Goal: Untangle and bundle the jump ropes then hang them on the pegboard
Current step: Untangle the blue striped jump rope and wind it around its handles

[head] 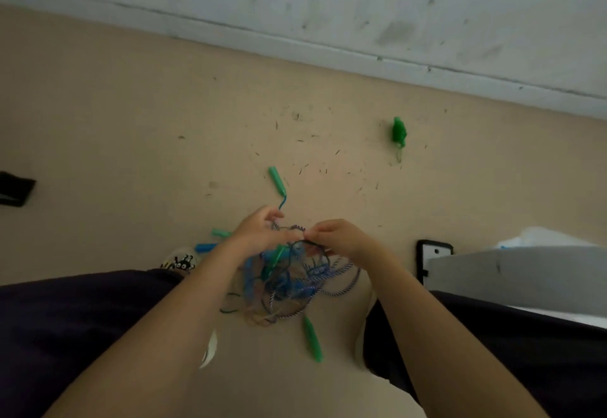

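Note:
A tangle of jump ropes (285,283), with blue, green and blue-white twisted cords, hangs between my two hands above the beige floor. My left hand (259,230) pinches cords at the top left of the tangle. My right hand (335,237) pinches a cord at the top right, close to the left hand. Green handles stick out: one on the floor beyond my hands (277,181), one hanging low (312,339). A teal handle (220,233) and a blue handle (205,247) show left of my left wrist. No pegboard is in view.
A small green object (399,133) lies on the floor near the white wall (361,7). A grey box (512,273) and a black-framed item (433,253) stand at the right. A dark object (14,189) lies at the left edge. My dark-clothed legs flank the tangle.

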The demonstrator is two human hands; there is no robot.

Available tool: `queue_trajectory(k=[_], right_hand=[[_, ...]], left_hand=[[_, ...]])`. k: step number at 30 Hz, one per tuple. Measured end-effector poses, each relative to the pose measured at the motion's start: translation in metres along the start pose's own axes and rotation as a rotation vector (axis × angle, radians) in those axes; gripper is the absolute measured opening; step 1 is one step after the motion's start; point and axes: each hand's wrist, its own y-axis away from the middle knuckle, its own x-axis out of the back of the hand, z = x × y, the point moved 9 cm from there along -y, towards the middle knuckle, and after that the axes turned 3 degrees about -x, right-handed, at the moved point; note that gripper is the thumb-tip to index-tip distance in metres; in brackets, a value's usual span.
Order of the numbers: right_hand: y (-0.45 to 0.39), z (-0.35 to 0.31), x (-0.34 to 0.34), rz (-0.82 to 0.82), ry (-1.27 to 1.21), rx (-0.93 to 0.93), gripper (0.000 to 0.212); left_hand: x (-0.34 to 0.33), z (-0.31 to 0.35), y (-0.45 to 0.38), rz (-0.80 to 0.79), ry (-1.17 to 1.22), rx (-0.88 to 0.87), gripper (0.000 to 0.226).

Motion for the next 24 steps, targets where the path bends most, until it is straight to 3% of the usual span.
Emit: queue_trajectory(k=[2,4,7,12,17,22,24], right_hand=[[0.034,-0.037,0.004,0.037,-0.010,0.105,0.021],[0.071,-0.074,0.012,0.076,-0.008,0.209,0.018],[0.132,-0.128,0.025,0.149,0.024,0.373,0.020],[0.217,-0.173,0.061,0.304,-0.139,0.564,0.027],[0.281,-0.184,0.112,0.430,-0.372,0.708,0.029],[0.300,-0.196,0.112,0.375,-0.270,0.745,0.025],[0.298,-0.198,0.103,0.371,-0.214,0.748,0.022]], left_hand=[[-0.006,0.039,0.023,-0.082,0.027,-0.086,0.083],[-0.006,0.075,0.048,-0.115,-0.005,-0.205,0.054],[0.011,0.125,0.089,-0.038,-0.043,-0.355,0.012],[0.056,0.192,0.173,0.064,-0.029,-0.519,0.019],[0.102,0.213,0.235,0.151,-0.048,-0.610,0.019],[0.107,0.222,0.253,0.268,-0.041,-0.687,0.013],[0.102,0.224,0.255,0.287,0.089,-0.727,0.011]])
